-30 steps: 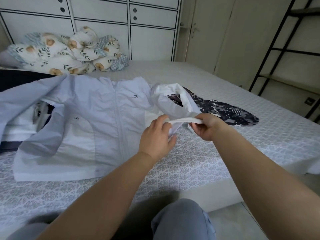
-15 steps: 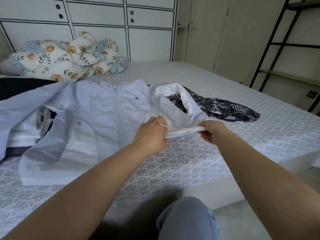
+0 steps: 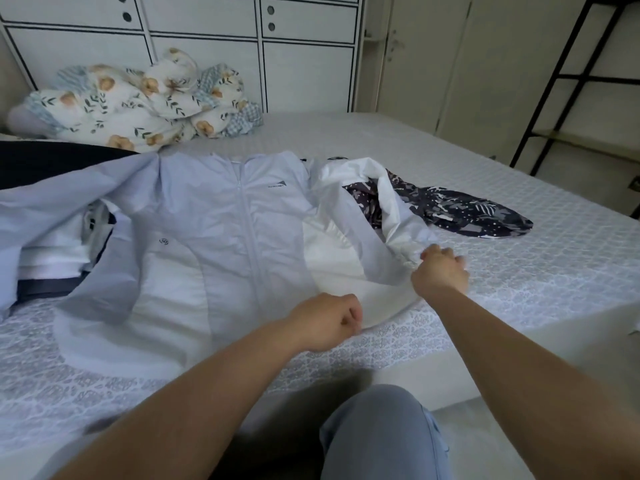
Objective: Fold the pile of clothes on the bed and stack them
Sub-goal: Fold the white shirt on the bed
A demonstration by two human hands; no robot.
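Both hands grip the pale blue zip jacket (image 3: 221, 237), which lies front-up across the frame's middle on the bed (image 3: 519, 271). Left hand (image 3: 329, 322), lower centre, is fisted on the white hem edge; right hand (image 3: 440, 268), right of centre, pinches the bunched sleeve cuff. Fabric looks thin, light and limp, probably slick nylon that slides and won't keep a crease, so take it at hem corners, cuffs or shoulder seams. Dark patterned garment (image 3: 460, 213) lies partly under the sleeve, upper right. Floral quilt (image 3: 138, 105) sits upper left; folded clothes (image 3: 52, 251) at left edge.
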